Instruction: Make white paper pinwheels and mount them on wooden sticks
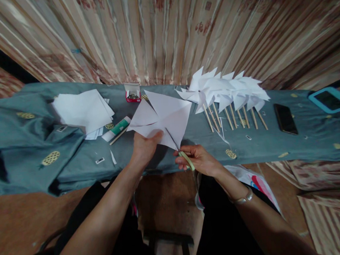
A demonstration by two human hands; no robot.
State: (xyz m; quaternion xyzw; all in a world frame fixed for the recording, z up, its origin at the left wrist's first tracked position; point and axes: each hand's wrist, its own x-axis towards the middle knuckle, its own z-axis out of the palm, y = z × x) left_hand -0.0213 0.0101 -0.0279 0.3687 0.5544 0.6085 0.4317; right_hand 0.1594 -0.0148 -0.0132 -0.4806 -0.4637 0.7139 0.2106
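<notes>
Curtains (152,35) hung beyond a cloth-covered table (259,148). White paper (171,113) spread ahead of the left hand (144,146), gripped under its thumb, other fingers hidden; beside these, the right hand (199,158) clasped scissors (185,158), probably best stopped short of centre.

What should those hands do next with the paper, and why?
Probably a careful snip with the scissors, stopping short of the paper's middle. The right hand has a blade pointing inward from the near edge, the left hand holds the sheet, and two other slits stop before the middle.
</notes>
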